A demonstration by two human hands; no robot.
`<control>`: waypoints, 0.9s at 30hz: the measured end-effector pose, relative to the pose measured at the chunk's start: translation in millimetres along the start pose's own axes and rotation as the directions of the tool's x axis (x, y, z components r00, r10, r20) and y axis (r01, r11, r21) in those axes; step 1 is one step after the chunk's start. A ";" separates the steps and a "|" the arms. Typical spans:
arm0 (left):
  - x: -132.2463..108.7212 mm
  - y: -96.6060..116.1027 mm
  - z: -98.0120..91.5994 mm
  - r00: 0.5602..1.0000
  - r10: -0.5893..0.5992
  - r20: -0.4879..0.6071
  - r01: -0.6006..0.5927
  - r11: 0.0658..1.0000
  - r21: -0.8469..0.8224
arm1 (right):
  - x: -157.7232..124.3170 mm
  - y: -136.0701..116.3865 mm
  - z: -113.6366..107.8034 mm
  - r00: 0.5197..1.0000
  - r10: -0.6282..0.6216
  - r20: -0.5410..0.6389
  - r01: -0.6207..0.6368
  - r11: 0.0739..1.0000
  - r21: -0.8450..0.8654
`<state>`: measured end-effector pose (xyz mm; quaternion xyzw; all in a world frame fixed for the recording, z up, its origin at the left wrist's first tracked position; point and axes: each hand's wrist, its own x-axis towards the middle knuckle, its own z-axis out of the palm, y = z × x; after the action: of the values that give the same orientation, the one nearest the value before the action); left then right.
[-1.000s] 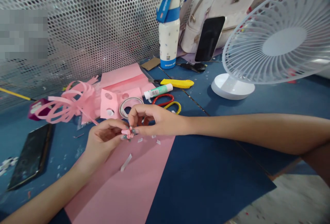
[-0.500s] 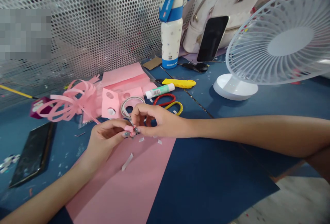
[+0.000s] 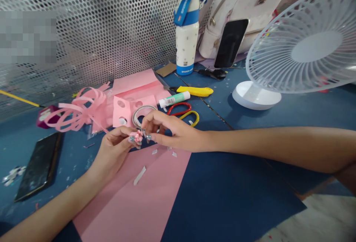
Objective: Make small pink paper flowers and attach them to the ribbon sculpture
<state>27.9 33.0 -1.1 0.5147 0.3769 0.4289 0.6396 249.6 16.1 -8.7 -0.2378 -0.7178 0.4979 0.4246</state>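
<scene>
My left hand (image 3: 112, 147) pinches a small pink paper flower (image 3: 138, 136) between thumb and fingertips, its cut petals facing right. Close beside the flower is my right hand (image 3: 169, 130), its fingers loosely bent and the thumb slightly apart from them. Whether a right fingertip still touches the petals is hard to tell. Below both hands lies a flat pink paper sheet (image 3: 133, 201) with several white scraps (image 3: 139, 175) on it. A tape roll (image 3: 136, 115) sits just behind my right hand, partly covered by it.
Behind the hands are pink paper strips (image 3: 80, 110), a glue stick (image 3: 174, 99), scissors (image 3: 179, 107) and a yellow cutter (image 3: 194, 91). A bottle (image 3: 187, 45), a propped phone (image 3: 231, 43) and a white fan (image 3: 314, 49) stand farther back. Another phone (image 3: 37, 166) lies at left.
My right thumb and fingers have come off the flower, slightly to the right. The flower in my left hand has turned, showing more petals. The whole view has shifted a little.
</scene>
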 end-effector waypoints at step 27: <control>3.3 -5.4 -8.3 0.999 0.005 -0.049 -0.007 0.999 -0.048 | 2.6 -6.0 6.9 0.857 0.505 -0.105 -0.340 0.705 0.622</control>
<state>22.3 38.3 -8.1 0.4895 0.3802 0.4523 0.6413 242.9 12.2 -3.2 -0.3201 -0.3909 0.7409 0.4425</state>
